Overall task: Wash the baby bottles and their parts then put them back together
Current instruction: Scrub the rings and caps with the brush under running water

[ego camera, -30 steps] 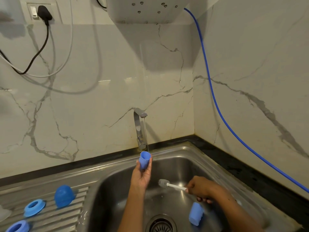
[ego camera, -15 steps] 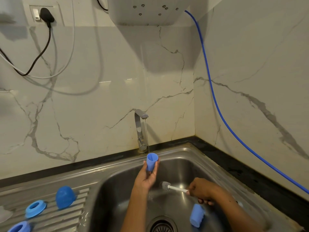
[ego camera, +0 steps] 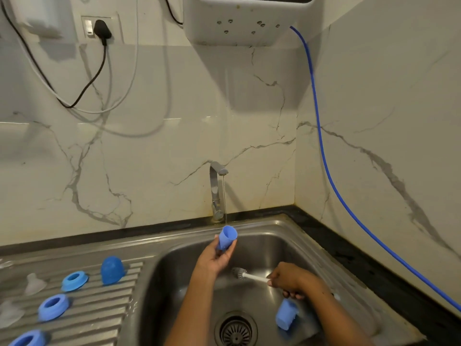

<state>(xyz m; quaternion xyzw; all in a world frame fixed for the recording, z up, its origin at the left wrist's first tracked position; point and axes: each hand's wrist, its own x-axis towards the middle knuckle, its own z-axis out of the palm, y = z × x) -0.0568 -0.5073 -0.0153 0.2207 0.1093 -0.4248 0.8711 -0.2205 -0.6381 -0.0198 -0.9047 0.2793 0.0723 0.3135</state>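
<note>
My left hand (ego camera: 216, 255) holds a small blue bottle cap (ego camera: 226, 237) with its mouth up under the thin stream from the tap (ego camera: 216, 188). A white bottle brush (ego camera: 245, 274) with a grey bristle head is gripped by my right hand (ego camera: 289, 278) lower in the sink, its head pointing left. Another blue cap (ego camera: 286, 313) lies on the sink floor near the drain (ego camera: 235, 329). On the drainboard to the left sit a blue dome cover (ego camera: 112, 270), three blue screw rings (ego camera: 74, 280) (ego camera: 53, 307) (ego camera: 27, 339) and clear teats (ego camera: 35, 283).
The steel sink (ego camera: 294, 236) fills the lower middle, with the ridged drainboard (ego camera: 104, 308) on its left and a black counter edge (ego camera: 349, 253) on its right. A blue hose (ego camera: 324, 156) runs down the right wall from a white unit (ego camera: 244, 21). Cables hang from a wall socket (ego camera: 99, 27).
My left hand has shifted the blue cap slightly right and tilted its mouth up under the water stream. The right hand with the brush has barely moved.
</note>
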